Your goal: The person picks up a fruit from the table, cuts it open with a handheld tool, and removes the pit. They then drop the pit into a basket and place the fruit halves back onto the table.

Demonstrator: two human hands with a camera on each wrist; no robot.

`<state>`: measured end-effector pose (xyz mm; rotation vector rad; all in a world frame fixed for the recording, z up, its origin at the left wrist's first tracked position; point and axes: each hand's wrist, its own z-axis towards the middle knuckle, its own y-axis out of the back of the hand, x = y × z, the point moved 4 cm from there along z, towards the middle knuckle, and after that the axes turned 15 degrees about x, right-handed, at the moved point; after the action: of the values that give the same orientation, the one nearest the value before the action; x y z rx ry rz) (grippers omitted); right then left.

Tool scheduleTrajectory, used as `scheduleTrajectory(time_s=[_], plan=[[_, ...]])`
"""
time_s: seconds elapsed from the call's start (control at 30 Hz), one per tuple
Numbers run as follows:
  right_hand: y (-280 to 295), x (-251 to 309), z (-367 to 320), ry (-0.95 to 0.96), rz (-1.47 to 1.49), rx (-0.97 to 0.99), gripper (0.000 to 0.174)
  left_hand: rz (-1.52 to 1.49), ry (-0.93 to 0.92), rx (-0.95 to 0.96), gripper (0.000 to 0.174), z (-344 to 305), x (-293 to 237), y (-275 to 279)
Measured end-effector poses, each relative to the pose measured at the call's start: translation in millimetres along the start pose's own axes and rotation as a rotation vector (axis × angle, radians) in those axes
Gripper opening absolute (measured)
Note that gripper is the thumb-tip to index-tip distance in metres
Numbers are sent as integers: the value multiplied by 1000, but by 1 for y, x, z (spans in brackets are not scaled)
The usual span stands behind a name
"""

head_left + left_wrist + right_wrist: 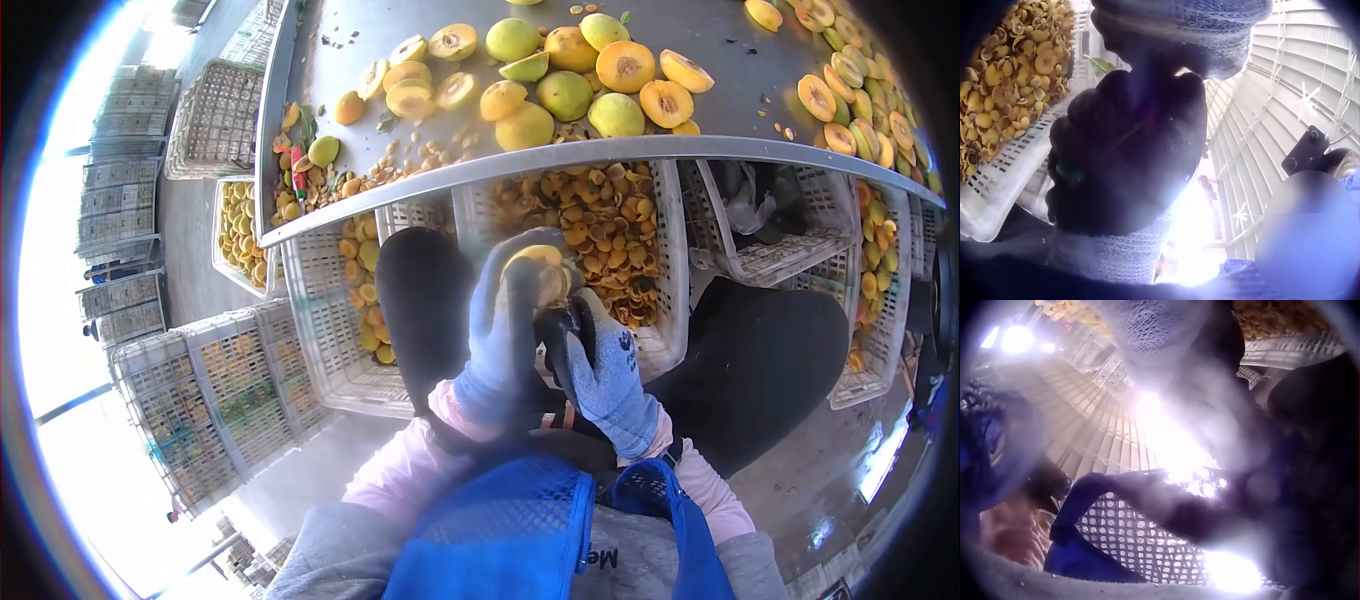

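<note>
In the head view my left hand (500, 320), in a blue knit glove with a dark coated palm, grips a cut yellow peach (540, 257) above my lap. My right hand (607, 375), gloved alike, is close against it, with its dark fingers bent at the peach's lower side. Whether those fingers hold anything, I cannot tell. The left wrist view has the left glove (1125, 156) dark against the light, and the peach is hidden there. Glare covers much of the right wrist view, where part of a knit glove (1154, 328) shows at the top.
A metal table (480, 185) ahead bears whole and halved peaches (625, 67), loose pits and a red-handled tool (299, 178). Below its edge, a white crate (672, 270) of peach scraps stands between my knees. More crates (340, 350) flank my legs, and others (215, 120) are stacked at left.
</note>
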<state>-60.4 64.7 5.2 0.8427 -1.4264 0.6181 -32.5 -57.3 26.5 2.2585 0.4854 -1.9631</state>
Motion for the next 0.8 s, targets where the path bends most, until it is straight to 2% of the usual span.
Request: scheduleTrajectory(time_s=[0.1, 0.23, 0.37, 0.43, 0.5, 0.63, 0.73, 0.77, 0.8], plan=[[-5, 5, -6, 70, -103, -97, 32, -16, -30, 2, 34, -1, 3, -6], [-7, 2, -15, 99, -155, -59, 38, 30, -26, 10, 29, -4, 9, -7], [-17, -21, -24, 321, -420, -130, 44, 85, -40, 78, 27, -2, 7, -6], [-18, -37, -28, 119, 9, -69, 40, 132, 9, 161, 26, 0, 7, -4], [-31, -31, -35, -460, 1090, 80, 35, 229, 49, 238, 26, 6, -2, -5], [-29, -4, -29, -350, 1641, 405, 44, 171, 108, 398, 38, 12, 11, -5], [-38, -3, -27, -282, 2190, 497, 43, -213, 358, 447, 42, 6, 26, -6], [-39, -3, -26, -269, 2270, 562, 45, -357, 413, 397, 45, 0, 27, -10], [-33, 0, -23, -115, 2240, 595, 45, -455, 401, 312, 47, 0, 33, -12]])
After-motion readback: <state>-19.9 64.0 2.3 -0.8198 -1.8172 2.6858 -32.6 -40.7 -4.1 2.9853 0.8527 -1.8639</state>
